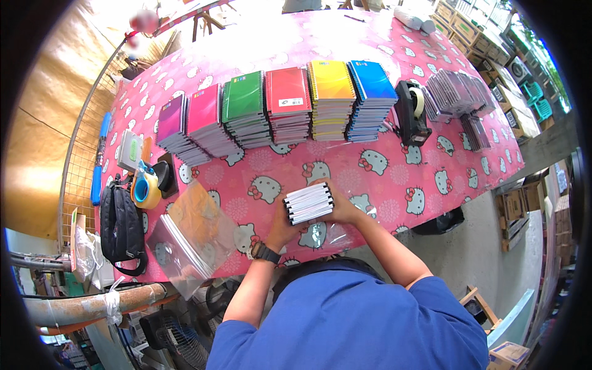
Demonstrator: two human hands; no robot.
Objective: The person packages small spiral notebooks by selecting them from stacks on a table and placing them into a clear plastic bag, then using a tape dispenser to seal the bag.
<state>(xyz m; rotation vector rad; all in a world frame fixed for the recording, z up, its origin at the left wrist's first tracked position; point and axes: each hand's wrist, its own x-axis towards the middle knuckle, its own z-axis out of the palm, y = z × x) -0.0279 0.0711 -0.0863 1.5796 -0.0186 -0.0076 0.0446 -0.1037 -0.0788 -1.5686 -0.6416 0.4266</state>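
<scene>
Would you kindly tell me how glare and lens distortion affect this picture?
In the head view, glare bleaches the far side of the pink tablecloth; also in the head view, fisheye distortion bows its edges, while the held stack looks fairly sharp.

This looks like a small workshop, a place where people pack things. The big worktop [394,185] has a pink cloth with cartoon cats on it. Tall piles of notebooks [288,102] stand on it in a row, sorted by colour. A tape dispenser [412,117] sits by them, and a yellow roll of tape [147,191] is on the other side. The person holds a stack of small pads [308,203]. Lots of brown boxes [465,28] are piled up at the far right. The floor [425,250] is plain and grey. A fan [182,345] stands down low, near a rusty pipe [86,310]. Bright daylight comes in.
</scene>
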